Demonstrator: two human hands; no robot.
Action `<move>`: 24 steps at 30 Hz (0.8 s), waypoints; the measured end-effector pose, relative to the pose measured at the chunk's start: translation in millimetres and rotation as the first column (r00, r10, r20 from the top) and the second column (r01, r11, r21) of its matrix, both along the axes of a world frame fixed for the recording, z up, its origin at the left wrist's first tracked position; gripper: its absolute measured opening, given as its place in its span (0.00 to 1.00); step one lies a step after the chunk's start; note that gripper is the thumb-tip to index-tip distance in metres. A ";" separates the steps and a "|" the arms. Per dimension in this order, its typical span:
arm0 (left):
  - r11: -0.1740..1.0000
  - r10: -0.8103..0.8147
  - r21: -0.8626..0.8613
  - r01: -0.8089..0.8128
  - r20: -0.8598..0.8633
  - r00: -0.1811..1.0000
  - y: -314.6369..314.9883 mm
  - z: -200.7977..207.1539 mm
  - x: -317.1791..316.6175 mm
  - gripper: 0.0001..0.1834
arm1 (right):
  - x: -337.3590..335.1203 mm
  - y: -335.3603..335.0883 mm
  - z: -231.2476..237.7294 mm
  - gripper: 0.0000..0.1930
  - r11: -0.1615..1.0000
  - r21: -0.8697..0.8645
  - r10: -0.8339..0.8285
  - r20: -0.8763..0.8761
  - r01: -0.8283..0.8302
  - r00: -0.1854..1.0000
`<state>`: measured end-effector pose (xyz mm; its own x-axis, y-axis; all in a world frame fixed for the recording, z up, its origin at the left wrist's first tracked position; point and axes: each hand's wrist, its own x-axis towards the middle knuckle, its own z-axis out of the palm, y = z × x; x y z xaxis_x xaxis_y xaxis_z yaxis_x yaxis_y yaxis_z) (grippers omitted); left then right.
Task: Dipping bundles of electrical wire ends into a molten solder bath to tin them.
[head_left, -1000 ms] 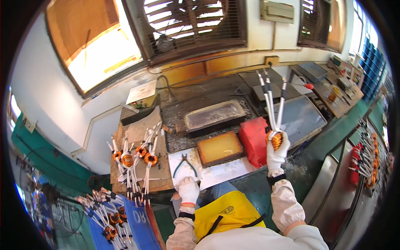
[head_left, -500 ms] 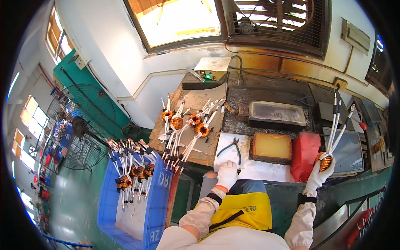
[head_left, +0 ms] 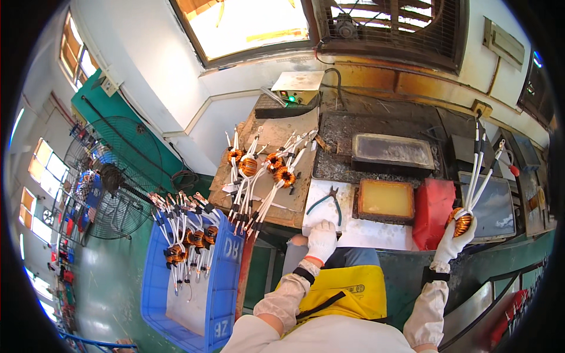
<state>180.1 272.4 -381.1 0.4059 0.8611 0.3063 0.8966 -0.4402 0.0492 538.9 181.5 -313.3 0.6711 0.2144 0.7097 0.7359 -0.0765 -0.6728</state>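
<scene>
My right hand point(head_left: 454, 240), in a white glove, is closed around a copper-wound toroidal coil point(head_left: 463, 223) at the right of the bench. Its long white leads point(head_left: 474, 170) stand upward, with black sleeves and metal lugs toward the tips. A red-tipped part shows beside one lead. My left hand point(head_left: 322, 242), gloved too, rests at the bench's front edge with its fingers curled and nothing visible in them. Just beyond it, diagonal pliers point(head_left: 333, 203) with dark teal handles lie on a white sheet point(head_left: 376, 235), jaws pointing away from me.
A yellowish block-filled tray point(head_left: 385, 199), a red block point(head_left: 434, 215) and a grey-topped dark tray point(head_left: 393, 153) occupy the bench. More coils point(head_left: 285, 176) lie on the left board. A blue crate point(head_left: 225, 282) of coils stands left, a caged fan point(head_left: 109, 176) beyond. Behind sits a control box point(head_left: 299, 88).
The view has shifted slightly. My right hand still holds the coil upright, and my left hand stays at the bench edge by the pliers.
</scene>
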 end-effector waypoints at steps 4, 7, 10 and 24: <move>0.998 0.007 -0.065 -0.009 -0.031 0.999 -1.3 6.2 -0.5 0.12 | -0.3 -0.1 -1.1 0.30 1.000 0.005 -0.003 -0.016 0.003 1.000; 0.998 0.009 -0.061 -0.010 -0.015 1.000 -1.7 4.7 -1.1 0.13 | -0.8 0.4 -1.5 0.31 1.000 0.021 0.000 0.004 -0.001 1.000; 0.999 0.003 -0.046 -0.003 0.004 1.000 -2.2 4.4 -0.9 0.13 | -1.4 -0.1 -3.1 0.31 0.999 0.021 -0.027 -0.008 0.028 1.000; 0.999 -0.011 -0.034 0.011 0.007 1.000 -3.5 9.9 -2.0 0.13 | 7.0 -1.1 -5.8 0.32 0.999 -0.038 0.036 -0.090 -0.039 0.995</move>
